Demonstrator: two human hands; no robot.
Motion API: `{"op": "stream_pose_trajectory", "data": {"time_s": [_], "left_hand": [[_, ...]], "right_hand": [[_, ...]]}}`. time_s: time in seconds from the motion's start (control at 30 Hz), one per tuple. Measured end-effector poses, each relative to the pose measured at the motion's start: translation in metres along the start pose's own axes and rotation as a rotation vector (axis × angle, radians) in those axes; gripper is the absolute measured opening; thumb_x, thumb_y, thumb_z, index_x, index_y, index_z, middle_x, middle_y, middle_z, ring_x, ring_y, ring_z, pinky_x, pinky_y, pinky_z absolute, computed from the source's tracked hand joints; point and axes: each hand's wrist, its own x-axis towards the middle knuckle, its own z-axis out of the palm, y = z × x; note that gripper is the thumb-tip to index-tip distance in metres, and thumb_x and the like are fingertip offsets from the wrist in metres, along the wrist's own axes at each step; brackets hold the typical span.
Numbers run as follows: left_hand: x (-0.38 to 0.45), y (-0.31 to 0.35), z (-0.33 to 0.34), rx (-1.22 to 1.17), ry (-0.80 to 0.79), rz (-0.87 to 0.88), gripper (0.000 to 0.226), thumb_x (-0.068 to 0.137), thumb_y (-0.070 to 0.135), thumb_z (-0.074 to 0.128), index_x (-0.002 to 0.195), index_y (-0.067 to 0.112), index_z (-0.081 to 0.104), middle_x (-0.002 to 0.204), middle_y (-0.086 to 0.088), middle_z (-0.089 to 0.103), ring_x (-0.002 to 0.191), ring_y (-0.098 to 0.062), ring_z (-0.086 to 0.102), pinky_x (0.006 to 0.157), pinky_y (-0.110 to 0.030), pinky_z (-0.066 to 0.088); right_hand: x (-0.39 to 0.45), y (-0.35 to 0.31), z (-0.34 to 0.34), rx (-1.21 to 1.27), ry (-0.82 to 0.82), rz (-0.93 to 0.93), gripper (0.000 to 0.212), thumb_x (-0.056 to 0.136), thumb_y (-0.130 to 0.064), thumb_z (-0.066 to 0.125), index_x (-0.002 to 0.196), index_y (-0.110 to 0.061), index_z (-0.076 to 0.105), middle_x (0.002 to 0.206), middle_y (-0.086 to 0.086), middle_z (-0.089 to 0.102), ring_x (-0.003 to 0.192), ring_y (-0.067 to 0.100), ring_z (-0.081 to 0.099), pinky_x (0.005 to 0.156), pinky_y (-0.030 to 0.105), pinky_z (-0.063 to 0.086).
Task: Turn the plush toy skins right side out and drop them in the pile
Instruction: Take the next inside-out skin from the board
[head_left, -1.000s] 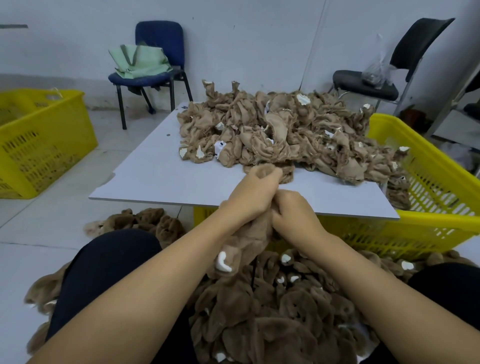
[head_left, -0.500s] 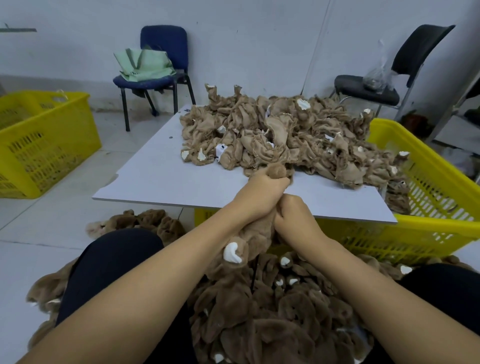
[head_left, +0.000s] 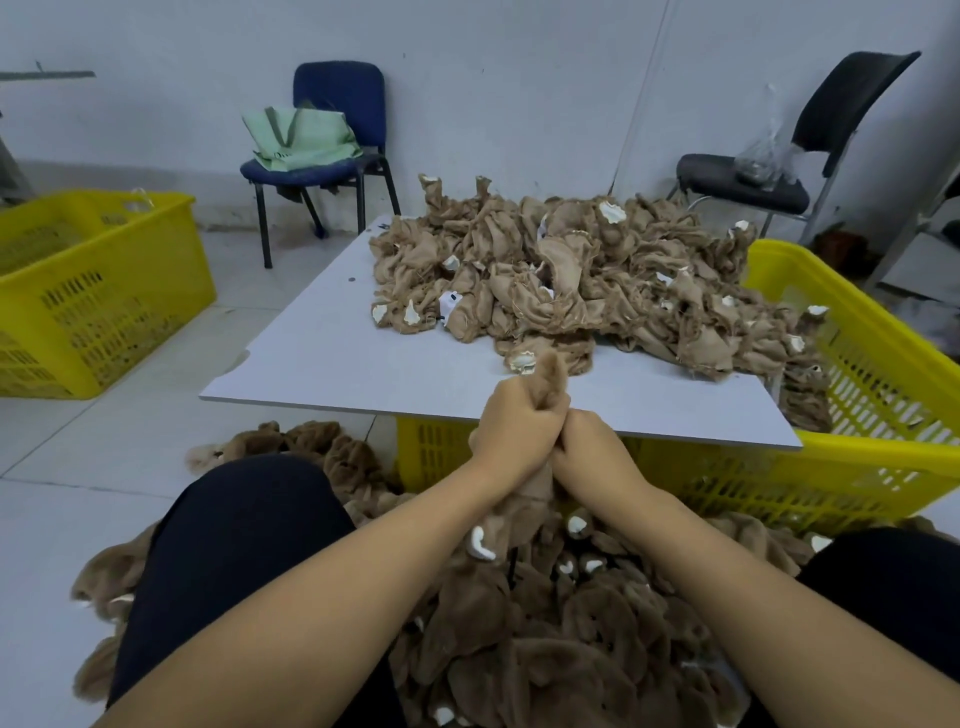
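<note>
As both hands clench it, plush skin (head_left: 524, 512) hangs below left grip (head_left: 511, 428), right grip (head_left: 592, 449), tip poking above.

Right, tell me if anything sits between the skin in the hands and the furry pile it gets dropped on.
Nothing visible does. The left hand and right hand grip the plush skin, which already hangs straight above the furry pile between the knees, its lower end apparently touching it.
</note>
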Motion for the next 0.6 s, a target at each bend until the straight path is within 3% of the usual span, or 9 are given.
{"op": "stream_pose_trajectory", "data": {"time_s": [0.1,0.17,0.3,0.4,0.47,0.53,0.6], "left_hand": [[0.008,0.013,-0.007,-0.104,0.118,0.223,0.051,0.096,0.045,0.057,0.056,0.020,0.038,0.044,-0.003,0.040,0.044,-0.020,0.043,0.048,-0.038,0.038],[0.014,0.012,-0.010,-0.134,0.166,0.279,0.043,0.098,0.040,0.057,0.060,0.026,0.042,0.047,-0.002,0.042,0.044,-0.015,0.045,0.046,-0.033,0.038],[0.008,-0.003,-0.003,-0.029,-0.074,-0.128,0.027,0.091,0.021,0.059,0.066,0.027,0.050,0.059,0.010,0.056,0.061,-0.010,0.057,0.065,-0.041,0.050],[0.014,0.004,-0.008,0.000,-0.118,-0.107,0.034,0.080,0.030,0.055,0.047,0.032,0.046,0.043,0.015,0.043,0.046,-0.003,0.041,0.057,-0.033,0.032],[0.020,0.022,-0.016,-0.033,-0.125,-0.066,0.030,0.076,0.043,0.051,0.047,0.035,0.049,0.043,0.013,0.041,0.045,-0.002,0.039,0.059,-0.033,0.032],[0.026,0.036,-0.024,-0.100,-0.111,-0.070,0.021,0.070,0.050,0.051,0.061,0.031,0.049,0.058,0.007,0.048,0.059,-0.010,0.049,0.065,-0.040,0.039],[0.030,0.036,-0.025,-0.139,-0.146,-0.141,0.032,0.068,0.047,0.052,0.081,0.018,0.053,0.072,-0.008,0.053,0.071,-0.022,0.055,0.074,-0.043,0.045]], "right_hand": [[0.006,-0.008,-0.011,0.078,0.181,-0.113,0.016,0.088,-0.013,0.052,0.072,-0.015,0.052,0.070,0.004,0.057,0.065,0.024,0.056,0.056,0.040,0.043],[0.010,-0.010,-0.014,0.094,0.238,-0.138,0.015,0.088,-0.015,0.051,0.073,-0.012,0.055,0.070,0.005,0.058,0.064,0.023,0.056,0.055,0.040,0.043],[0.006,0.000,0.008,0.030,-0.046,0.015,0.017,0.093,-0.010,0.051,0.076,-0.011,0.054,0.076,0.009,0.058,0.076,0.035,0.061,0.061,0.037,0.043],[0.006,-0.001,0.005,0.001,-0.024,-0.017,0.029,0.091,-0.010,0.053,0.065,-0.021,0.043,0.070,0.004,0.053,0.070,0.031,0.057,0.057,0.037,0.039],[0.010,-0.010,-0.004,-0.030,0.053,-0.085,0.033,0.090,-0.010,0.054,0.064,-0.025,0.040,0.066,0.000,0.050,0.065,0.026,0.052,0.053,0.034,0.035],[0.014,-0.015,-0.013,-0.024,0.135,-0.134,0.025,0.089,-0.010,0.055,0.068,-0.020,0.046,0.067,0.004,0.055,0.063,0.027,0.052,0.052,0.036,0.039],[0.013,-0.016,-0.013,-0.059,0.143,-0.140,0.024,0.089,-0.011,0.055,0.069,-0.018,0.046,0.067,0.006,0.054,0.065,0.031,0.054,0.053,0.039,0.039]]}}
